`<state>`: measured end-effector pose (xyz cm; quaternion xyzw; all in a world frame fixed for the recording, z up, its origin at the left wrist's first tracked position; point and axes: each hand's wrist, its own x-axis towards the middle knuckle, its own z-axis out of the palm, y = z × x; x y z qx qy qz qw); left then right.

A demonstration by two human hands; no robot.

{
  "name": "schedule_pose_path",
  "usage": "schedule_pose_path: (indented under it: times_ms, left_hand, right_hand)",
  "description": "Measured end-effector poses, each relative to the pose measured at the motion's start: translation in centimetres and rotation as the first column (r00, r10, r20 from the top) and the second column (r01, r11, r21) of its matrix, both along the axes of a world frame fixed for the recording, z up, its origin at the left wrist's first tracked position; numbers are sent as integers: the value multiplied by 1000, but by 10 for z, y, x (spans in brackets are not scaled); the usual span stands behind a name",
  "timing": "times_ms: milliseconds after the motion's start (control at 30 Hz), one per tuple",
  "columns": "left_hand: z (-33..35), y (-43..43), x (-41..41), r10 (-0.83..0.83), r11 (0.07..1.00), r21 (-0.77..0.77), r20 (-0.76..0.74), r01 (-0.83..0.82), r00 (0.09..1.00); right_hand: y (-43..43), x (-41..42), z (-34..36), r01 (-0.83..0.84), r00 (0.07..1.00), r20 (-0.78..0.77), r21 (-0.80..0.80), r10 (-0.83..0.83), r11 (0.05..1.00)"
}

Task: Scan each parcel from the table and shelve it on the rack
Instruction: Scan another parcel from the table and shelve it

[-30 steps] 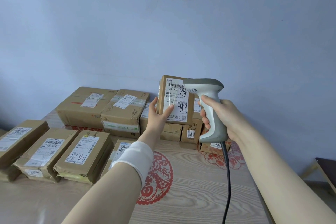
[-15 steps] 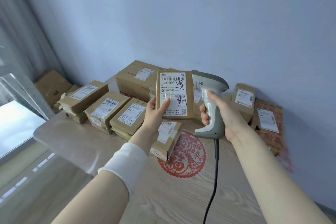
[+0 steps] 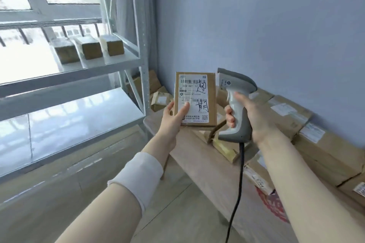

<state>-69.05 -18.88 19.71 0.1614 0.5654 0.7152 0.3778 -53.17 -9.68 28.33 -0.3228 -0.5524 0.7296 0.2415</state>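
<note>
Head view: camera is turning from wooden table (image 3: 189,157) toward white metal rack (image 3: 79,110); left hand (image 3: 170,122) is pinching small labelled brown cardboard parcel (image 3: 195,98) aloft; right hand (image 3: 254,117) is clasping grey scanner (image 3: 236,102); shelving is likely starting.

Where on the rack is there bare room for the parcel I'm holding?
The lower shelf is bare across what shows. The upper shelf holds three parcels side by side, leaving its front strip free. The table is crowded with more parcels.
</note>
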Motion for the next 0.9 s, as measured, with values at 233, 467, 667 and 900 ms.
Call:
schedule_pose_path:
  times_ms: [233, 467, 667, 900]
  left_hand:
    - [6, -86, -118, 216, 976, -25, -1, -216, 976]
    - [20, -124, -220, 342, 940, -3, -1, -342, 940]
    - [38, -129, -312, 429, 903, 7, 42, -429, 902]
    - [37, -142, -420, 541, 841, -74, 71, -537, 838]
  right_hand:
    - [-56, -141, 2, -237, 972, -10, -13, 237, 972]
    - [-71, -273, 4, -385, 921, -71, -33, 382, 922]
    - [-60, -377, 11, -472, 879, -117, -70, 463, 879]
    - [-56, -503, -2, -521, 853, -118, -120, 509, 845]
